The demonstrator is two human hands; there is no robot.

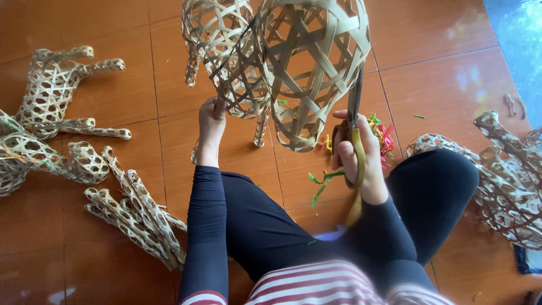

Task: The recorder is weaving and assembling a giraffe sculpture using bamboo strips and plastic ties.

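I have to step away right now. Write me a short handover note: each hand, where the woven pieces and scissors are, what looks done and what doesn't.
Left hand: gripping the lower edge of the woven bamboo figure, held up off the floor.
Right hand: fingers through the handles of the scissors, blades pointing up along the figure's rounded body.
Floor: woven pieces at left, loose woven legs by the left knee, another woven piece at right, coloured strip scraps beside the right hand.
Done: scraps suggest some trimming already.
Left: cannot tell how much trimming remains; the other pieces lie untouched.
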